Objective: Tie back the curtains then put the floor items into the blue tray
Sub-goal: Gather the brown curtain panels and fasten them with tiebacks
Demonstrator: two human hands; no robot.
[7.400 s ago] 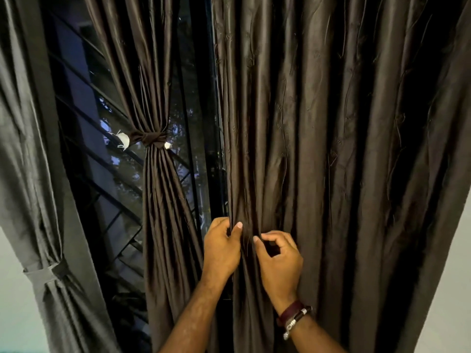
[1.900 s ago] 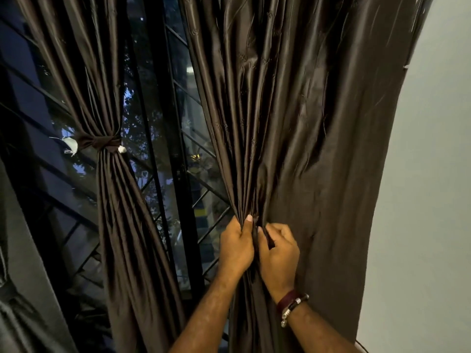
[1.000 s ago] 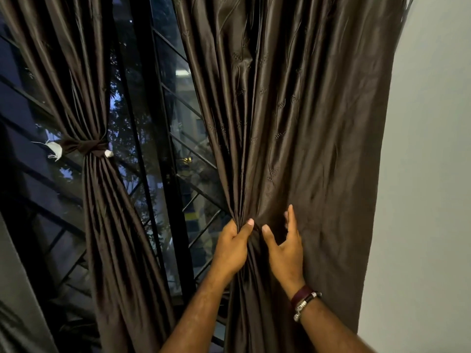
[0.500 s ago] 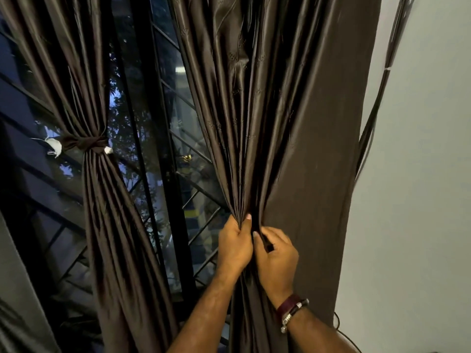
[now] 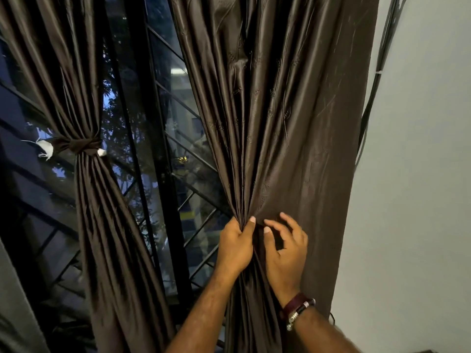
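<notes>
Right curtain [image 5: 280, 123] is hanging btwn window grille [image 5: 163, 149] & wall [image 5: 420, 174], half gathered. Left hand [image 5: 235, 248] is gripping the bunched pleats; right hand [image 5: 285, 248] is hovering w/ fingers loosely spread, holding nothing. Best: sweep remaining loose fabric in before tying, matching the tied curtain [image 5: 84, 146] left.

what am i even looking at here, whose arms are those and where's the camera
There is no machine: a person wears a wide-angle camera on the head, looking forward and down at their own arms. The left hand grips a gathered bunch of the right brown curtain. The right hand, wearing bracelets, rests against the cloth with fingers loosely spread, gripping nothing that I can see. Further left, another brown curtain is already bound with a tie before a dark barred window. A pale wall stands right.
</notes>
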